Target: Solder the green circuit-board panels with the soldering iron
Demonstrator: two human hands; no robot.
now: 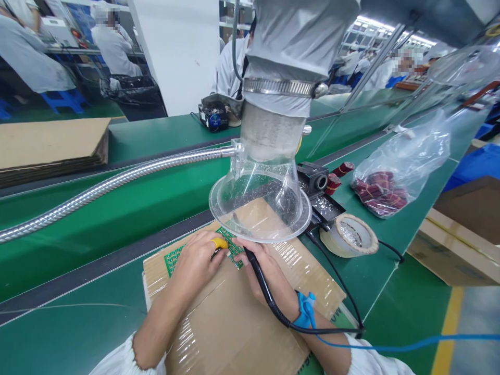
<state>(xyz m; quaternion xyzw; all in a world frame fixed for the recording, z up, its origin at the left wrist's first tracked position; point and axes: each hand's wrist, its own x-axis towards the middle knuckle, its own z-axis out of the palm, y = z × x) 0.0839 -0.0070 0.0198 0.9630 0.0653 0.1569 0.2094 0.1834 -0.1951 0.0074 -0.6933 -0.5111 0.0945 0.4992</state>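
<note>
My right hand (267, 271) grips the black handle of a soldering iron (258, 273); its tip is hidden behind the fingers and the fume hood. A blue wrist strap (305, 308) circles that wrist. Left of it, my left hand (201, 256) rests over the green circuit boards (172, 259), fingers curled together, a yellow finger cot (220, 242) on one of them. Whatever those fingers pinch is too small to make out. The boards lie on a taped cardboard sheet (234, 323), partly covered by my hands. Just above hangs a clear fume hood (260, 208).
Right of the cardboard stand a soldering iron holder (312, 177), a round tub (349, 237) and bundles of dark red wires (344, 168). Beyond lies a clear bag (390, 177) of more bundles. A flexible metal hose (117, 182) crosses left. Cardboard sheets (50, 146) are stacked behind. Co-workers sit farther back.
</note>
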